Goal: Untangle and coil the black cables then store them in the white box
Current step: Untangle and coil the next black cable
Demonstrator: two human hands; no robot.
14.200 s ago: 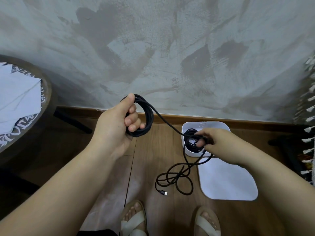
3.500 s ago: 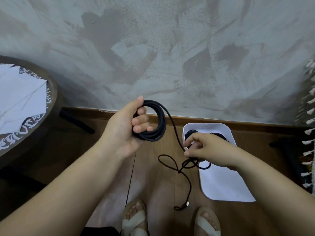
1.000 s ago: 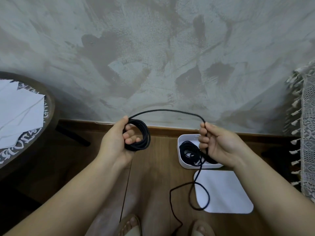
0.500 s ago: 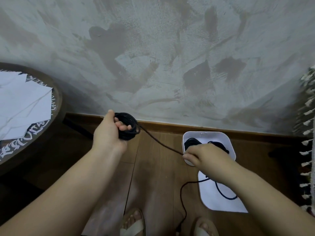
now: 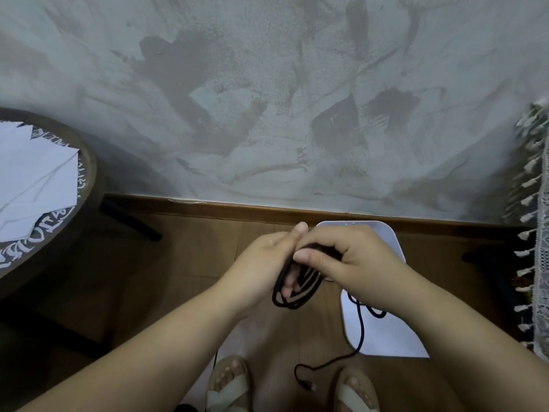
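Grips black cable coil [image 5: 297, 289] in L hand [image 5: 261, 263], pinches a wrap onto it w/ R hand [image 5: 356, 260], just in front of white box [image 5: 386, 233]; judged nearly coiled, w/ short tail [image 5: 361, 331] across lid [image 5: 392, 337] + floor [image 5: 208, 263] left to wind, then stow.

left grip [image 5: 261, 263], right grip [image 5: 362, 257], clasping cable coil [image 5: 289, 305]

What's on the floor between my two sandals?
Head view: the black cable's loose end with its plug lies between left sandal and right sandal.
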